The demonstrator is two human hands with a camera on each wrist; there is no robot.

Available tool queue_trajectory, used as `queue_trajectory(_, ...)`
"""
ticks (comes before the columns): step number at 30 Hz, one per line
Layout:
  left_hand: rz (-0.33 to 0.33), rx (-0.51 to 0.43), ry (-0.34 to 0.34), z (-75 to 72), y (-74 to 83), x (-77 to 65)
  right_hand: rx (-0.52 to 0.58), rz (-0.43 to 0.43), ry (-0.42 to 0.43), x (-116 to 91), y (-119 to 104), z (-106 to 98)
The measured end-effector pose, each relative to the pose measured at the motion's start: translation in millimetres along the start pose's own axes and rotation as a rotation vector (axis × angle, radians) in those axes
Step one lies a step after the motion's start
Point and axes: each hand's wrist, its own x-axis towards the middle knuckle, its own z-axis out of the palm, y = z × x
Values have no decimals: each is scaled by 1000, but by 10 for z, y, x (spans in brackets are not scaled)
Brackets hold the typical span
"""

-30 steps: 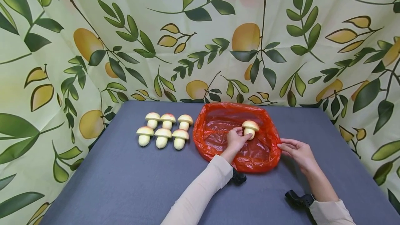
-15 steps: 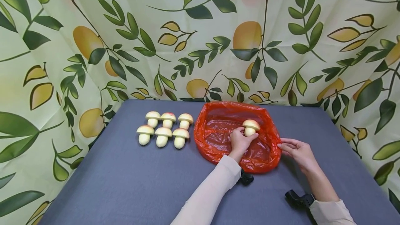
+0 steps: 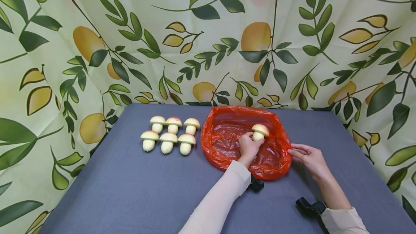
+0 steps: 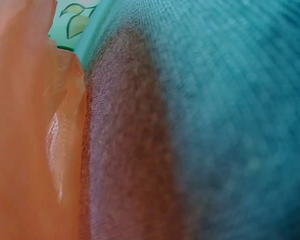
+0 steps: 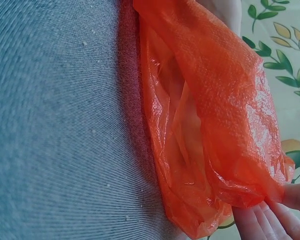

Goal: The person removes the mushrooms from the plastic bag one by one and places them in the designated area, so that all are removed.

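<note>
A red plastic bag point(image 3: 212, 151) stands with its mouth spread wide on the table. Inside its rim, my left hand point(image 3: 248, 146) grips the stem of a toy mushroom point(image 3: 260, 130), cap up. At the bag's right side, my right hand point(image 3: 307, 158) pinches the rim; the right wrist view shows the thumb and fingers on the orange-red film point(image 5: 230, 110). Only the bag's outer wall point(image 4: 30, 130) and the tabletop fill the left wrist view, so the left hand is hidden there. Several more mushrooms point(image 3: 168, 142) stand in two rows left of the bag.
The grey-blue table point(image 3: 130, 190) runs under everything. A leaf-and-fruit patterned cloth point(image 3: 146, 39) hangs behind it and at both sides. Black wrist cameras point(image 3: 310, 207) sit on the wrists near the tabletop.
Since a second ago my left hand has shifted slightly right over the bag, and its fingers have come round the mushroom's stem. My right hand has stayed on the rim.
</note>
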Motion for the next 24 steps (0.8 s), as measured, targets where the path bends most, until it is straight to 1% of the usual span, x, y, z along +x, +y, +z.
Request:
queue_trajectory(6, -5, -21, -19, -49, -15, 31, -12, 14, 2, 9, -3, 13)
queue_trajectory(9, -4, -26, -26, -78, -7, 28, -16, 17, 5, 13, -4, 18)
queue_trajectory(13, -23, -44, -52, -116, 8, 7, -9, 17, 9, 7, -2, 13)
queue_trajectory(18, -41, -85, -111, -182, 24, -23, 30, 9, 13, -2, 9, 3)
queue_trajectory(20, -31, -101, -138, -214, 31, -30, 49, 7, 15, 1, 16, 2)
queue_trajectory(24, -1, -137, -173, -286, 61, -33, 29, 6, 41, 13, 29, 4)
